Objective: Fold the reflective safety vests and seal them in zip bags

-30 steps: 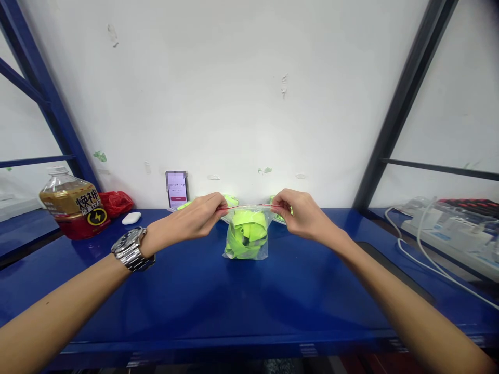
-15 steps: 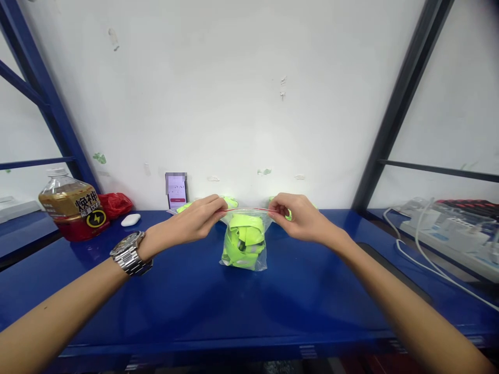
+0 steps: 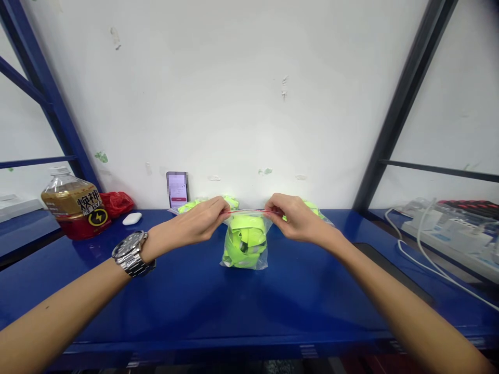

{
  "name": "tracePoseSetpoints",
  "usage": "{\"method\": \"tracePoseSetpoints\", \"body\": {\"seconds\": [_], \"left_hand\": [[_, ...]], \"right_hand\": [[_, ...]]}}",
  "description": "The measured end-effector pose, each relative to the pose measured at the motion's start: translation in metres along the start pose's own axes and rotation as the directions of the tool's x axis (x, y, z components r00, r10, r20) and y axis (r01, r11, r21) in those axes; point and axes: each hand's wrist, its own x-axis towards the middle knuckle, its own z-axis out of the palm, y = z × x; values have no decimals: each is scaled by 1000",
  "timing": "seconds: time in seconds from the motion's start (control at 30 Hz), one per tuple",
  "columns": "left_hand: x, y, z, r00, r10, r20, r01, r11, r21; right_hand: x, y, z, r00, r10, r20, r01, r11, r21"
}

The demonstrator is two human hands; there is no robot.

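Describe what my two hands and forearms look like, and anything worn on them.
The left hand is ungloved, with a silver metal-link wristwatch with a round face at its wrist. The right hand is ungloved, its wrist bare. No sleeves show on either forearm.

From where I watch, a white wall (image 3: 218, 93) with scuffs and peeled patches rises behind the glossy blue table (image 3: 241, 311), meeting its far edge. I see a blue upright (image 3: 54, 98) beyond the far left corner, a dark one (image 3: 401, 104) at the far right.
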Motion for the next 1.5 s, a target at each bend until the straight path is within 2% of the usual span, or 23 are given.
{"method": "tracePoseSetpoints", "body": {"seconds": [0.2, 0.57, 0.9, 1.17, 1.5], "left_hand": [[-1, 3, 0, 1000, 9, 3, -9, 1000, 5], [1, 7, -2, 1000, 26, -13, -27, 997, -75], [3, 10, 1, 998, 68, -9, -68, 998, 10], [5, 13, -1, 997, 79, -12, -79, 995, -56], [6, 14, -3, 998, 59, 34, -55, 993, -106]], "right_hand": [[0, -4, -2, 999, -32, -23, 32, 999, -22], [5, -8, -1, 999, -21, 31, 19, 998, 65], [4, -10, 4, 992, -125, 28, 126, 992, -30], [6, -13, -1, 998, -50, 43, 48, 997, 56], [8, -16, 2, 994, -83, 67, 76, 992, 99]]}}
